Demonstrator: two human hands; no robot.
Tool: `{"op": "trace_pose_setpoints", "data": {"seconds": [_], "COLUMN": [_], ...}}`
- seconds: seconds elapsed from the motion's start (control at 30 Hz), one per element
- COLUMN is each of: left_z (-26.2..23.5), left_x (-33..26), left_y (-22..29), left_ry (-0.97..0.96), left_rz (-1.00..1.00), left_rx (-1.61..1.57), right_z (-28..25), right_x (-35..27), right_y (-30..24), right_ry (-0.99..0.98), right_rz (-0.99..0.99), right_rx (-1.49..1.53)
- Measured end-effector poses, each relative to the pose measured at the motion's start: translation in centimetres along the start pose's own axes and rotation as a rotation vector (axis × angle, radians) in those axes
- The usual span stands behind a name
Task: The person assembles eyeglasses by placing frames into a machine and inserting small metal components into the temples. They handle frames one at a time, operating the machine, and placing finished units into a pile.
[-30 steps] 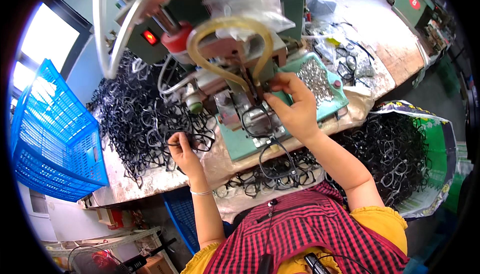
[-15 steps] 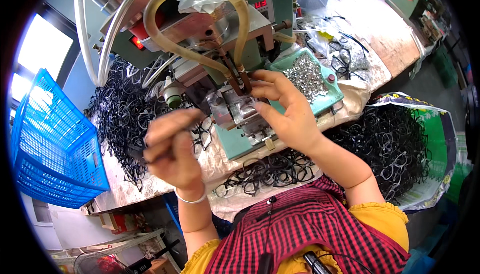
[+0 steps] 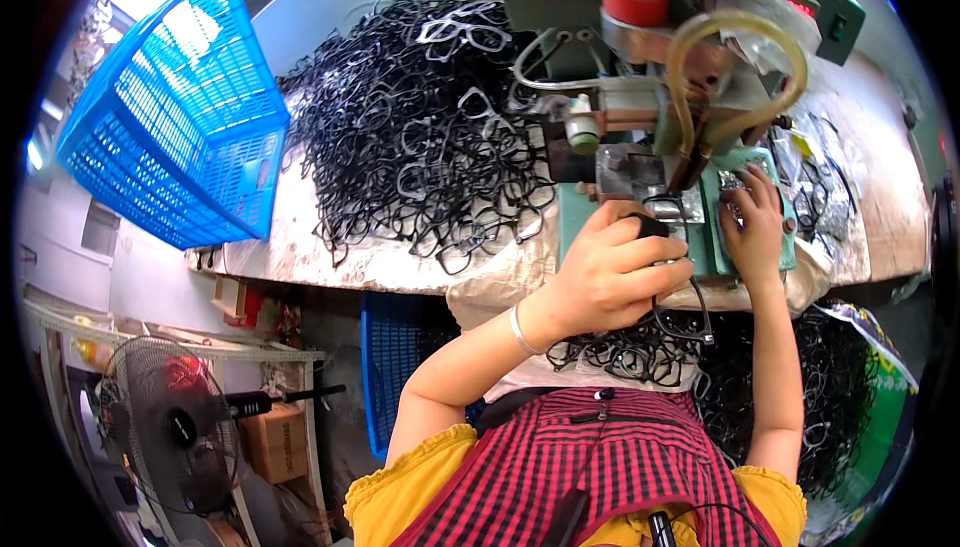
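My left hand [image 3: 625, 272] is closed on a black eyeglass frame [image 3: 685, 329], which hangs from the fingers in front of the machine's metal fixture [image 3: 632, 175]. A small black piece [image 3: 652, 226] shows between its thumb and fingers; its kind is unclear. To the right, my right hand [image 3: 757, 222] reaches into the green tray [image 3: 788, 247] of small shiny metal parts [image 3: 731, 180]. Its fingers are bent and drawn together among the parts, and whatever they pinch is hidden. Two dark rods [image 3: 690, 162] on the machine point down at the fixture.
A big heap of black eyeglass frames [image 3: 420, 147] covers the table's left part, beside a blue basket [image 3: 190, 127]. More frames [image 3: 650, 352] lie at the front edge and fill a bag [image 3: 885, 387] at right. A yellowish hose [image 3: 735, 22] loops above the fixture. A fan [image 3: 175, 427] stands lower left.
My view has swung left, so the machine appears further right. My right hand has left the fixture for the parts tray. My left hand has come to the fixture's front with an eyeglass frame.
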State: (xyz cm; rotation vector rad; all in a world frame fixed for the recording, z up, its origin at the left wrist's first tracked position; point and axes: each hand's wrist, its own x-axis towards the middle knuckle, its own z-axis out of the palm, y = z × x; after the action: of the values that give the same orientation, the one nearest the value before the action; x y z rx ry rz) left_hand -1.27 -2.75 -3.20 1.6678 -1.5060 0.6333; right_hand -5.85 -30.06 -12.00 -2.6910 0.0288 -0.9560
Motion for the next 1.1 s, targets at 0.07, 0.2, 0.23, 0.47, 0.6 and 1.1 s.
{"op": "trace_pose_setpoints", "data": {"seconds": [0.07,0.2,0.23,0.47,0.6,1.1], "left_z": [0.1,0.2,0.0,-10.1,-14.9,-13.0], "left_x": [-0.7,-3.0,-4.7,-12.8,-11.2,-10.4], "left_y": [0.3,3.1,3.9,-0.1,-6.5,-16.0], "left_ry": [-0.04,0.046,0.077,0.482,0.319,0.341], "left_rz": [-0.035,-0.193,-0.204,-0.852,-0.775,-0.903], "left_rx": [-0.007,-0.019,0.031,0.494,0.699,0.626], "right_z": [0.4,1.2,0.8,0.9,3.4,-4.0], "right_x": [1.5,2.1,1.2,-4.1,0.4,-5.7], "right_y": [0.0,1.9,2.1,4.3,1.2,-0.6], "right_ry": [-0.143,0.073,0.152,0.456,0.393,0.337], "right_rz": [-0.128,0.066,0.16,0.868,0.658,0.652], "right_rx": [0.002,0.022,0.114,0.926,1.009,0.438]}}
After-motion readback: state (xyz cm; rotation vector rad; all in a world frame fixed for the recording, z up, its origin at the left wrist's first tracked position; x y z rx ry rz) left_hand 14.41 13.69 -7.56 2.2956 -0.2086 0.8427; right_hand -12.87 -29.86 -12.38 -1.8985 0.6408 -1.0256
